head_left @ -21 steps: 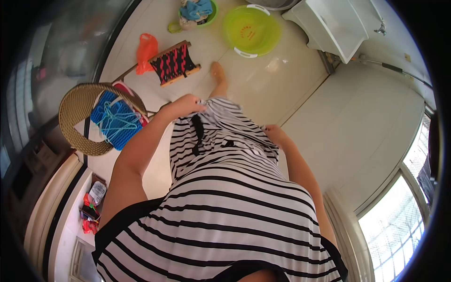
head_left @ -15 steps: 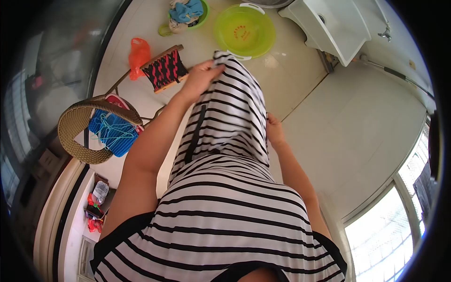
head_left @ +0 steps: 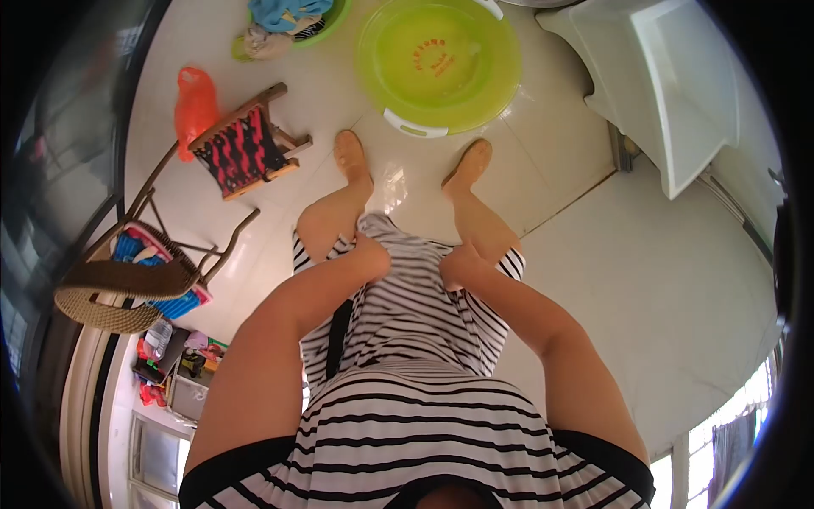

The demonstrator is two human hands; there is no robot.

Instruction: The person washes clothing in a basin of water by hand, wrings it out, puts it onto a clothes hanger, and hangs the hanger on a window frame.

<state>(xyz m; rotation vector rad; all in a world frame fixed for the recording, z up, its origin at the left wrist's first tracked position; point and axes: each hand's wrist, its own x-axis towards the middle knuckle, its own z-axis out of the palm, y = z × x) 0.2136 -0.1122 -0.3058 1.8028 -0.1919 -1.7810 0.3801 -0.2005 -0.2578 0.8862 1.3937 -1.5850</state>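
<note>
A white dress with black stripes (head_left: 407,339) covers my body, its skirt bunched over my thighs. My left hand (head_left: 370,257) is closed on the skirt cloth near the left knee. Near the right knee, my right hand (head_left: 460,265) also grips the cloth, with its fingers partly hidden. The fabric sags in folds between the two hands. Both lower legs and feet show below the hem, apart, in tan footwear. Just beyond the feet stands a yellow-green basin (head_left: 483,93) with white handles, holding what looks like water.
To the left are a folding stool (head_left: 242,153) with a red and black woven seat, an orange plastic bag (head_left: 195,106) and a wicker chair (head_left: 110,293) with blue things on it. A tub of clothes (head_left: 339,17) lies far left; a white sink (head_left: 644,76) stands right.
Both hands have come down and inward with the skirt, which now lies gathered at my thighs. My lower legs and feet have come into view. The basin appears larger and nearer.
</note>
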